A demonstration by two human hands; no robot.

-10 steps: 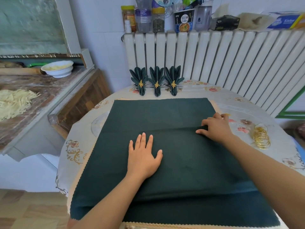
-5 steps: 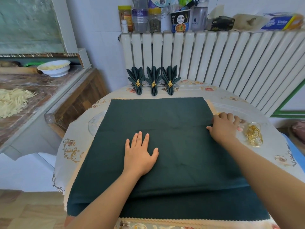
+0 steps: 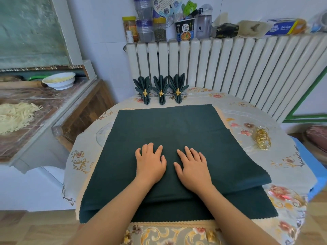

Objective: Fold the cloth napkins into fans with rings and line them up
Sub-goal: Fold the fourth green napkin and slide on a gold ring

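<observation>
This is a home kitchen. At 10 o'clock a worn counter (image 3: 35, 110) holds cut noodles (image 3: 16, 115), a white bowl (image 3: 59, 83) and a rolling pin (image 3: 19, 84). At 12 o'clock a white radiator (image 3: 221, 68) carries spice jars (image 3: 159, 29), an instant noodle cup (image 3: 184, 30) and a kitchen wrap box (image 3: 281, 29). The round table (image 3: 283, 165) has a flowered cover.

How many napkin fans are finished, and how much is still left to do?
Three fans already stand in a row at the back of the table, each with a gold ring. The left hand and right hand lie flat on a green napkin that has one fold so far. It still needs pleating and a ring from the pile of rings.
</observation>
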